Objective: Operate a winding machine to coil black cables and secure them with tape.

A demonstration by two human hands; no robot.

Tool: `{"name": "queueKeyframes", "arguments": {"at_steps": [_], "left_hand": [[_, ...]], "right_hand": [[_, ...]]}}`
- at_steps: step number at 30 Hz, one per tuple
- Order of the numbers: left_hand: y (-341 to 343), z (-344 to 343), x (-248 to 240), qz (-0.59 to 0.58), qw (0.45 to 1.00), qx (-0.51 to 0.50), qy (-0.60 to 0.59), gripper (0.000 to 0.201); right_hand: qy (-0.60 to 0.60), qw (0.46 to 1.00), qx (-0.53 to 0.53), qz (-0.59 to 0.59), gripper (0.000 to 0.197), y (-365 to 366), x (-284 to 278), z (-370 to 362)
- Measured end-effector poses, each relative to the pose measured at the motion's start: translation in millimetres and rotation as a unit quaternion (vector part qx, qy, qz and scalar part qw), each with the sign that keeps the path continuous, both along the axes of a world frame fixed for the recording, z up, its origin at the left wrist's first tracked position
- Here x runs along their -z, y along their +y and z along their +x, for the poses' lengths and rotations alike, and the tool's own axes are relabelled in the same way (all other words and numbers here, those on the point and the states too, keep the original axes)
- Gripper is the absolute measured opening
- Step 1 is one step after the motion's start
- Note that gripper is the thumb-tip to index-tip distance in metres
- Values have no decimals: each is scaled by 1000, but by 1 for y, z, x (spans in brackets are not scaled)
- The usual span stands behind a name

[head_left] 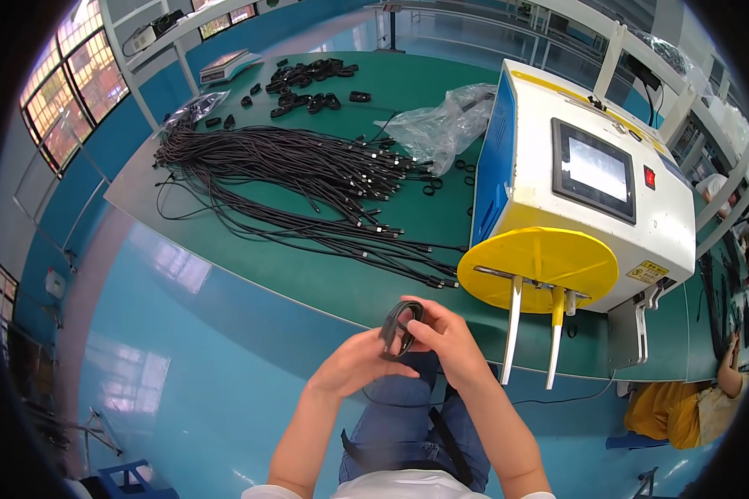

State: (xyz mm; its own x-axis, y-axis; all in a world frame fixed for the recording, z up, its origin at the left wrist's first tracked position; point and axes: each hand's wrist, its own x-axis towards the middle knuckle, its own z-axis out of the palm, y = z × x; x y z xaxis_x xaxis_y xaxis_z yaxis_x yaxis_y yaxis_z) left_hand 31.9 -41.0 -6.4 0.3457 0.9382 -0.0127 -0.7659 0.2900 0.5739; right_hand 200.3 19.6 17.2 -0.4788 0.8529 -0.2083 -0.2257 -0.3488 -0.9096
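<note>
A black cable coil (389, 334) is held between my two hands, over my lap and just off the table's front edge. My left hand (351, 363) supports it from the left, its fingers curled around the lower side. On the other side, my right hand (448, 339) grips the coil with the thumb at its opening. Beyond my hands, a long bundle of black cables (266, 154) is spread across the green table (308, 291), many plug ends pointing right. The winding machine's yellow disc (549, 254), with two prongs, stands right of my hands.
The white and blue machine (591, 108) has a screen and a red switch. A clear plastic bag (445, 125) lies beside it, near small black rings (429, 190). Coiled cables (308, 76) and a scale (227, 66) sit at the back left. A person in yellow (670, 412) sits far right.
</note>
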Motion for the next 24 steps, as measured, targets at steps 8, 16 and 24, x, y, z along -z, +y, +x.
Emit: {"name": "queueKeyframes", "arguments": {"at_steps": [8, 16, 24], "left_hand": [[-4, 10, -14, -25, 956, -99, 274, 24], [-12, 13, -34, 89, 816, -239, 519, 32], [-12, 4, -16, 92, 860, -247, 438, 36]], "right_hand": [[40, 999, -26, 17, 43, -5, 0, 5], [-1, 998, -61, 31, 35, -7, 0, 14], [-8, 994, -13, 110, 29, -9, -2, 11]]}}
